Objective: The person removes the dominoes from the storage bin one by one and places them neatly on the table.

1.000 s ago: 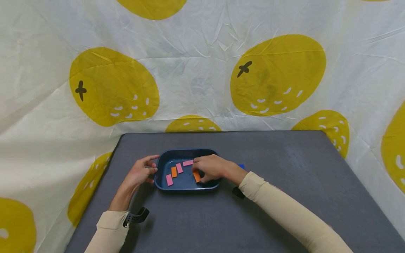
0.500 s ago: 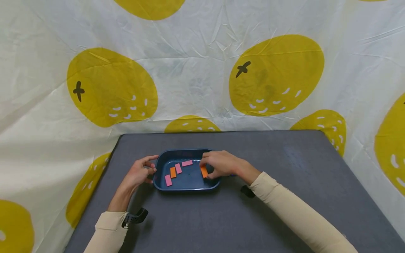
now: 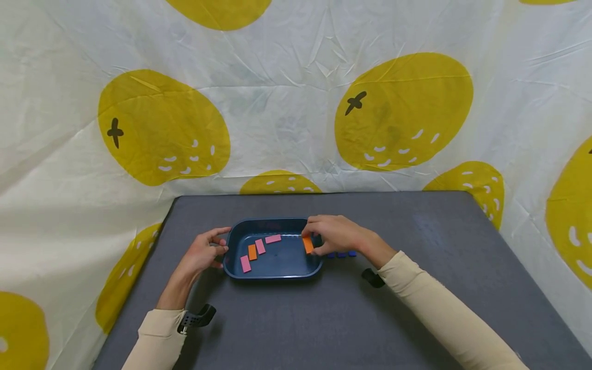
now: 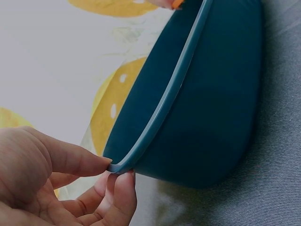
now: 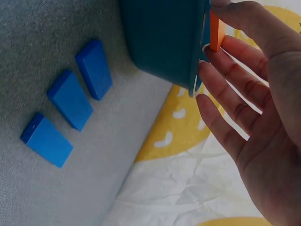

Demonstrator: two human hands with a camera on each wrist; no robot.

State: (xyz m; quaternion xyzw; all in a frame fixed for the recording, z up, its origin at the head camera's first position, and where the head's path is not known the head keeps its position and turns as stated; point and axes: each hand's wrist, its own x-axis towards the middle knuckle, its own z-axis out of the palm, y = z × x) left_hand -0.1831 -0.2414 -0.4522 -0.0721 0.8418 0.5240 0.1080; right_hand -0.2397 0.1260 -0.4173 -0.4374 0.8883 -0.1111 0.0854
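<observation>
A dark blue rectangular tray (image 3: pixel 273 274) with raised walls stands on the table. At its left end, my left hand (image 3: pixel 205 252) pinches the rim between thumb and fingers, as the left wrist view shows. Over the tray's right end, my right hand (image 3: pixel 337 234) pinches an orange block (image 3: pixel 308 245) between thumb and fingertips, level with the rim in the right wrist view. Inside the tray lie another orange block (image 3: pixel 252 252) and pink blocks (image 3: pixel 245 264), set in a slanting row on the left side.
Three blue blocks (image 5: pixel 94 69) lie in a row on the grey table (image 3: pixel 277 329), just right of the tray and partly under the right hand in the head view. A white cloth with yellow fruit shapes (image 3: pixel 282 128) hangs behind the table.
My right hand has moved right and up with the orange block, from the tray floor to its right rim. The blue blocks have come into view. My left hand stays at the rim.
</observation>
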